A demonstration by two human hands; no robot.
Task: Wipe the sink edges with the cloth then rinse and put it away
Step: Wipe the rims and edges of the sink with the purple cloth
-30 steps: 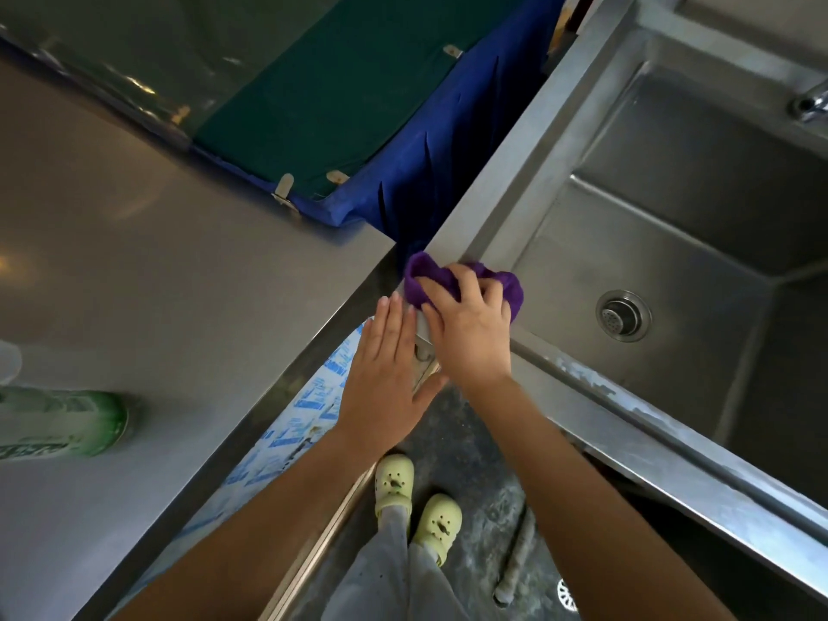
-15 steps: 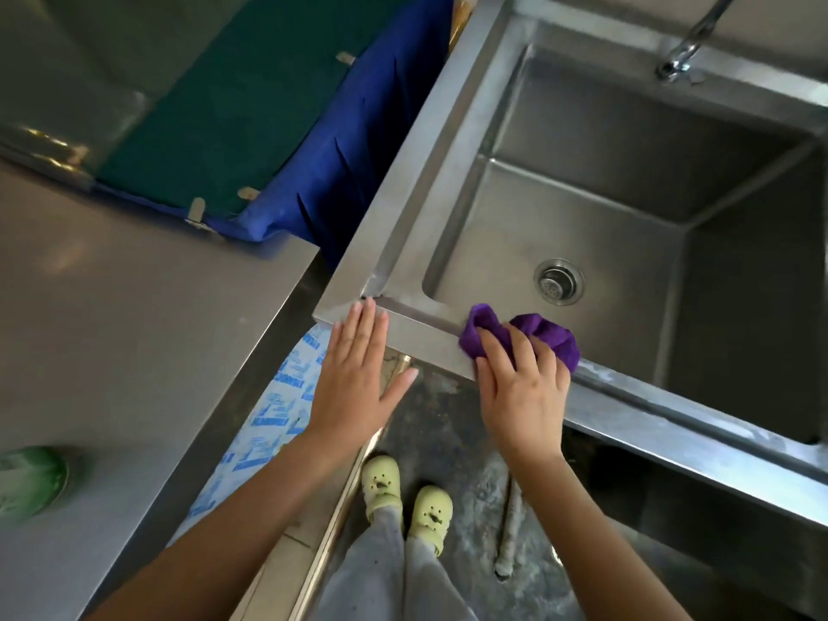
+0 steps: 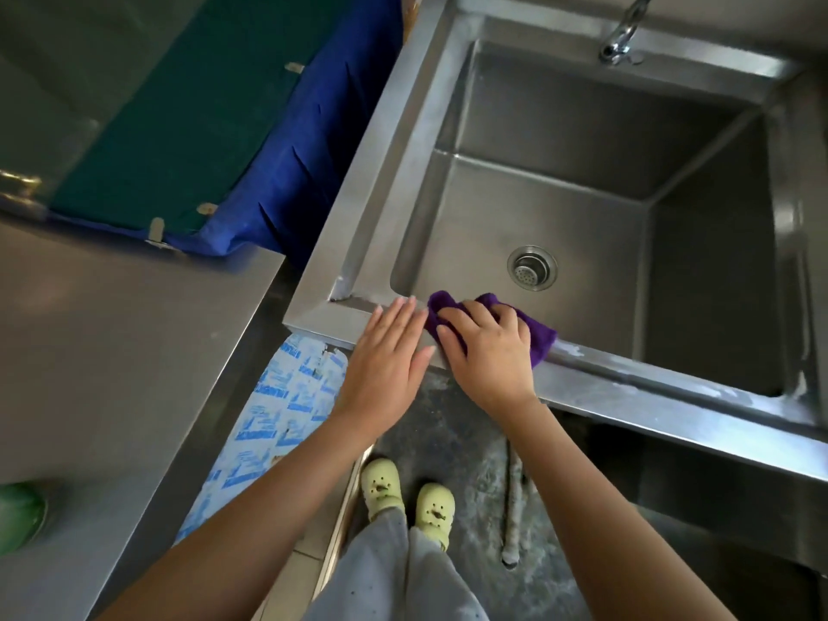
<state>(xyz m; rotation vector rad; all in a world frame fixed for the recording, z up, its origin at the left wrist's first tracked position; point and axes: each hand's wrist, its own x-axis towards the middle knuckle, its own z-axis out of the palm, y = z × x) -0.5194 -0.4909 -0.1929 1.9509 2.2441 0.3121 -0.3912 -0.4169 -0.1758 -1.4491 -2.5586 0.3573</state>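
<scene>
Your right fingers are bent over the crumpled purple cloth, bunching it under the palm of your right hand and pressing it onto the front rim of the square stainless-steel sink, not far from its near left corner. That wadded grip probably gives you a thick pad to bear down on as you rub. Your left fingers are straight and together, holding nothing. Your left hand lies flat on the same rim just beside the cloth, most likely to steady you as you lean over. Part of the cloth spills over the inner lip toward the basin. The basin itself shows only the round metal drain strainer in its floor, and you can see no standing water. The curved chrome tap hangs over the back rim with no stream visible. The white streaky residue along the front rim to the right of the cloth suggests that stretch is not yet wiped, so rinsing and stowing look some way off. To your left is the grey steel worktop, with a blurred green object at its near edge that you cannot identify. Beyond it, blue fabric drapes under a green sheet. On the floor below are a white sheet with blue print and your pale yellow-green clogs.
</scene>
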